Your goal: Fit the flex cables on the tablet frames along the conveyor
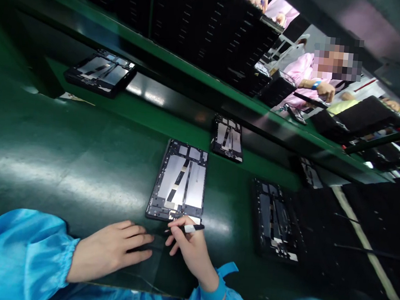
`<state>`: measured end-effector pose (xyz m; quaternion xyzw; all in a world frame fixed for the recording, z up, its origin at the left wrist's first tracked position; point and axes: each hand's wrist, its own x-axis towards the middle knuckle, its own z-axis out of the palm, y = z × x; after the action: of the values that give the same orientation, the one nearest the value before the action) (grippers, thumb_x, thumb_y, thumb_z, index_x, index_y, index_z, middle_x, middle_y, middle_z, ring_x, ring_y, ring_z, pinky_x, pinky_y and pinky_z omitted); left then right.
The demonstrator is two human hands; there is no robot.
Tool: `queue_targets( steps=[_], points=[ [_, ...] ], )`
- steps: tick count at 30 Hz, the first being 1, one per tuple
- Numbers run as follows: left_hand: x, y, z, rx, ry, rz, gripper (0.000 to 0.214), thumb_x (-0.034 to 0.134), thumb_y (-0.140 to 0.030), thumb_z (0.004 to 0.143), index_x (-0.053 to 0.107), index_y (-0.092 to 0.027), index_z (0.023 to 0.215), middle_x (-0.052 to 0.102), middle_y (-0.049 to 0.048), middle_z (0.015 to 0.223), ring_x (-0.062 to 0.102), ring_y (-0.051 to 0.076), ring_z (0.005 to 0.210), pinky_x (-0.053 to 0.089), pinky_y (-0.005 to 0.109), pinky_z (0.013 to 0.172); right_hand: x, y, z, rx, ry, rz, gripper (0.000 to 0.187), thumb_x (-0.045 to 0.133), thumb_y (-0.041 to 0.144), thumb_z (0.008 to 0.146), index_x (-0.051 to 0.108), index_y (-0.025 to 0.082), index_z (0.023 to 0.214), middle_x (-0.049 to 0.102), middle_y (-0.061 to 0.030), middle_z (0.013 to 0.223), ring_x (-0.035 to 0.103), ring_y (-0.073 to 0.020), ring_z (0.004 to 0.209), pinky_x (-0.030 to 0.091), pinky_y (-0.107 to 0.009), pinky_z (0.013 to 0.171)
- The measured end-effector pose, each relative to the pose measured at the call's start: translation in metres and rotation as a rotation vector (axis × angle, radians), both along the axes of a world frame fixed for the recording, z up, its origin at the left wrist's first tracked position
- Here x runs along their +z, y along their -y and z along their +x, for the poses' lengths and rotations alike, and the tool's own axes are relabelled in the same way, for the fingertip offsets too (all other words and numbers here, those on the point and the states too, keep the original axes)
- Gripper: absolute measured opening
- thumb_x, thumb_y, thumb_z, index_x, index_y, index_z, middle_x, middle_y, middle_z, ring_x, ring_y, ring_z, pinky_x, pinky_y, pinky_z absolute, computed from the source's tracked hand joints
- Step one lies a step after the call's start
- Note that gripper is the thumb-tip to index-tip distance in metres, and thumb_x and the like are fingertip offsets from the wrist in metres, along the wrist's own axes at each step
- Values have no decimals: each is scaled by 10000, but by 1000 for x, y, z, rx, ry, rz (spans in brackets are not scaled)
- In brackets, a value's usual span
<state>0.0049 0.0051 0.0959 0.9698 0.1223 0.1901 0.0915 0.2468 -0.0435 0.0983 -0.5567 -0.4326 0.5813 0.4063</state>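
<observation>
On the green bench in front of me lies an opened tablet (197, 182), its silver battery area and a dark ribbon cable facing up. My left hand (114, 248) rests palm down just left of the tablet's lower end, fingers stretched out and holding nothing. Between the thumb and fingers of my right hand (192, 248) is a slim black pen-like tool (194, 228) with a white band; its exact kind is unclear. That hand is at the tablet's bottom edge and partly covers its lower right corner.
Another opened tablet (274, 223) lies to the right, beside a dark belt-like surface (341, 229). More tablets sit behind: one (227, 138) beyond mine, one (101, 72) at far left. A green shelf (193, 71) bears black stacks (205, 23). People in pink work across from me.
</observation>
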Motion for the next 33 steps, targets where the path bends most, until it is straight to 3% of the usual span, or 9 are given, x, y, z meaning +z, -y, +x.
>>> queue_targets(
  steps=[3,6,13,16,20,24,28,33],
  points=[
    [-7,2,-1,-52,-29,28,261,566,-235,1012,665,-268,1251,687,28,1297,614,215,1093,462,329,874,2,1,4,76,151,-15,206,702,381,893,635,188,870,626,23,675,683,-148,597,533,-203,493],
    [-8,0,-2,-60,-34,23,265,566,-233,1014,659,-272,1259,680,20,1306,605,209,1096,445,329,886,5,1,6,143,336,63,102,707,281,883,644,206,860,639,25,678,647,-147,588,497,-221,509],
    [-2,-2,0,-57,-22,26,313,649,-217,957,662,-280,1263,704,30,1230,608,211,1068,450,323,873,9,0,-2,213,456,220,127,705,288,892,679,213,792,636,29,654,559,-140,560,413,-251,532],
    [-2,-1,0,-57,-12,25,292,626,-216,970,667,-279,1252,702,31,1236,604,214,1070,449,325,872,3,5,-3,163,404,181,155,715,323,888,670,217,783,614,33,627,567,-145,557,435,-250,537],
    [-1,0,0,-42,-7,15,250,592,-236,993,680,-301,1218,695,33,1250,602,224,1061,458,333,863,-1,4,6,39,60,88,330,695,498,893,599,209,765,658,14,679,633,-140,544,512,-241,516],
    [4,-7,1,-14,49,-39,281,516,-161,1018,665,-265,1233,697,50,1225,609,210,1011,469,320,844,14,-22,18,-57,-69,100,437,724,606,840,559,209,766,698,-2,698,700,-157,585,564,-241,519],
    [7,-25,1,92,79,-23,293,434,-109,1045,631,-194,1244,705,71,1131,610,201,941,463,319,807,26,-64,19,110,-62,-20,485,760,633,778,530,206,803,698,12,608,730,-179,545,542,-210,444],
    [2,-39,1,161,119,56,314,344,-138,1086,646,-181,1163,706,63,1076,602,188,920,448,306,787,21,-93,10,231,-48,-125,522,790,636,719,519,198,799,698,11,570,735,-181,524,519,-176,399]
  ],
)
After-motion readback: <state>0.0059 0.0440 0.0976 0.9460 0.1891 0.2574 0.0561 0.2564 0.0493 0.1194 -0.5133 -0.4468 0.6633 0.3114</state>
